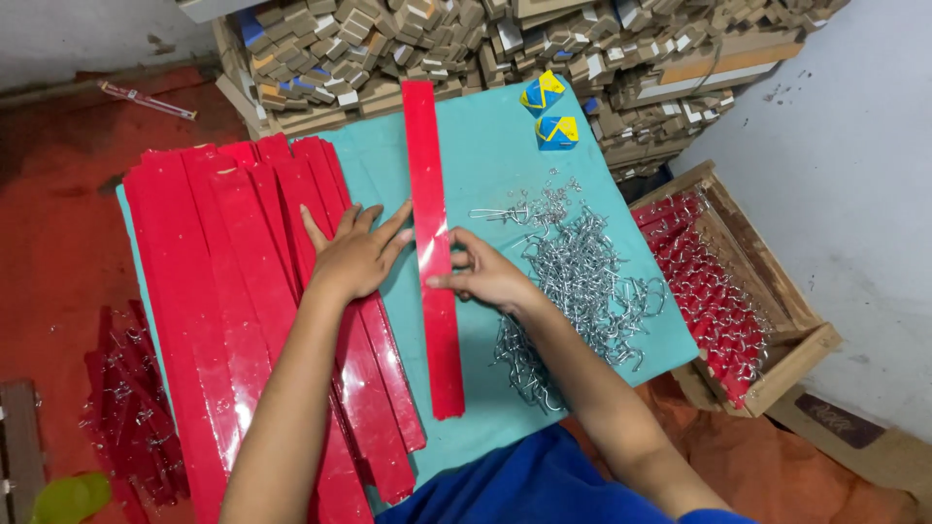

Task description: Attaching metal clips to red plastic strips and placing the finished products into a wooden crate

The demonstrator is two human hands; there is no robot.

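1. Red strip lies alone lengthwise on the teal bench, bare cloth along both edges.
2. Right hand pinches its right edge.
3. Left hand rests flat, fingers spread, on the red strip stack.
4. Wire hooks lie just right.

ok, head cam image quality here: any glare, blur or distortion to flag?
Head view: soft, even light with faint shadows; white glare streaks on the glossy red strips and on the single strip held between the left hand and right hand. Hands look sharp, with no motion blur. Wide-lens bowing toward the edges; the metal hooks merge into a bright tangle.
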